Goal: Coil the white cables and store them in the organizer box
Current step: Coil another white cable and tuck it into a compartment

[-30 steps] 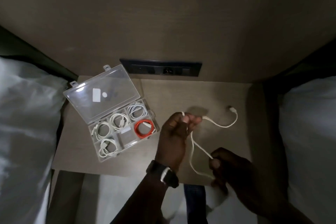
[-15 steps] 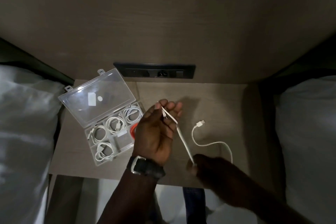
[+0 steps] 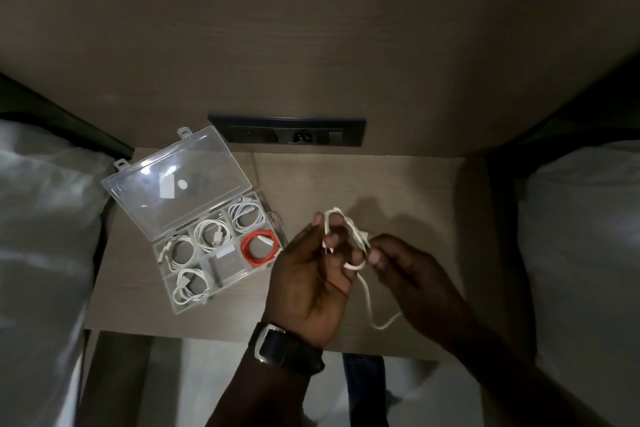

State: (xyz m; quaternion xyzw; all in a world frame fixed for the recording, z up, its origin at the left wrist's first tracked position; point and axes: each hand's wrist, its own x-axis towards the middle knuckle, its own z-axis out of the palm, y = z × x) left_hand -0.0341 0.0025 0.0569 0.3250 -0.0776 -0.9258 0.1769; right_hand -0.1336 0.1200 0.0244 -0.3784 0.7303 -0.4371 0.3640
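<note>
A white cable [image 3: 367, 302] is looped around the fingers of my left hand [image 3: 313, 279], which is palm up above the bedside table [image 3: 398, 180]. My right hand [image 3: 412, 274] pinches the cable just right of the loops, and a slack length hangs down between both hands. The clear organizer box [image 3: 221, 263] lies open at the left of the table, lid [image 3: 176, 191] folded back. Several compartments hold coiled white cables [image 3: 212, 234], and one holds a red coiled cable [image 3: 260, 248].
A black socket panel [image 3: 286, 132] sits in the wall behind the table. White pillows flank the table at left [image 3: 41, 253] and right [image 3: 581, 253]. A dark watch [image 3: 287, 348] is on my left wrist. The table's front edge is close under my wrists.
The cable, earlier stretched between the hands with a free end on the table, is now wound in loops around my left fingers. My right hand has risen up to the left hand.
</note>
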